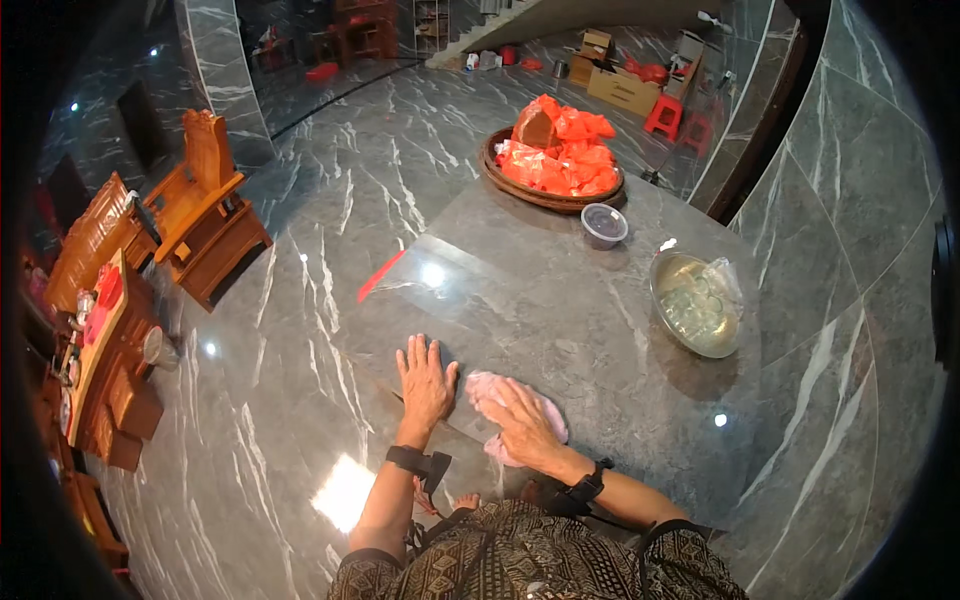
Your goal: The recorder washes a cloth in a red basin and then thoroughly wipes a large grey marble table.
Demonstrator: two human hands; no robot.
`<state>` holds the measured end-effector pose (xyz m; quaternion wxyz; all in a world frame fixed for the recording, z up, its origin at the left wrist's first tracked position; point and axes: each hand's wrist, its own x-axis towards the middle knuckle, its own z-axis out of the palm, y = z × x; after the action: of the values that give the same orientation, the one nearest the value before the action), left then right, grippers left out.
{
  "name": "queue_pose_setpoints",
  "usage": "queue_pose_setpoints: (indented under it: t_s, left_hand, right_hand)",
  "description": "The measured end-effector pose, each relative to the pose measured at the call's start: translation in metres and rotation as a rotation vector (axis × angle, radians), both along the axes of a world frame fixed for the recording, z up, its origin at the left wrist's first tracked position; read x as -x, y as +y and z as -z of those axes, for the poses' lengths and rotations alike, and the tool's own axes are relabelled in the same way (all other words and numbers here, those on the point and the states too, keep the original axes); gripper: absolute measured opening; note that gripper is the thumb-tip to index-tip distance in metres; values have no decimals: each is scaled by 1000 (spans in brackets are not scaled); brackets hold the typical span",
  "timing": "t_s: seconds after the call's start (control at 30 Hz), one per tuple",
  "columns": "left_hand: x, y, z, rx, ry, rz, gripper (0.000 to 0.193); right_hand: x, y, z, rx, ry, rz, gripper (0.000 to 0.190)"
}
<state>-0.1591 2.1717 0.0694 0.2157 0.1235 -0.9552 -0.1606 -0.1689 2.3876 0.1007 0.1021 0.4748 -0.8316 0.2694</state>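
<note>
My left hand (426, 381) lies flat with its fingers apart on the grey stone-look tabletop (547, 307), near the front left corner. Just right of it, my right hand (523, 427) presses down on a pink cloth (491, 386), which spreads out beyond the fingers and under the palm. Black straps are on both wrists. A glass bowl (696, 304) with something clear inside stands at the right side of the table.
At the far end, a round woven basket (491, 176) holds red plastic bags (577, 161). A lidded plastic tub (604, 226) stands in front of it. Carved wooden chairs (206, 202) are on the floor to the left. Cardboard boxes (619, 90) and a red stool (664, 116) stand beyond the table.
</note>
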Motion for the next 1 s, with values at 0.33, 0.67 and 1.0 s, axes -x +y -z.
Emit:
queue_pose_setpoints:
  t_s: [0.33, 0.67, 1.0]
  left_hand:
    - [-1, -4, 11, 2, 44, -32, 45]
    - [4, -23, 9, -55, 132, -138, 45]
    - [10, -25, 9, -79, 147, -303, 56]
  right_hand:
    - [85, -6, -54, 345, -1078, -45, 42]
    - [118, 9, -55, -131, -98, 326, 64]
    - [90, -29, 7, -285, -141, 68, 107]
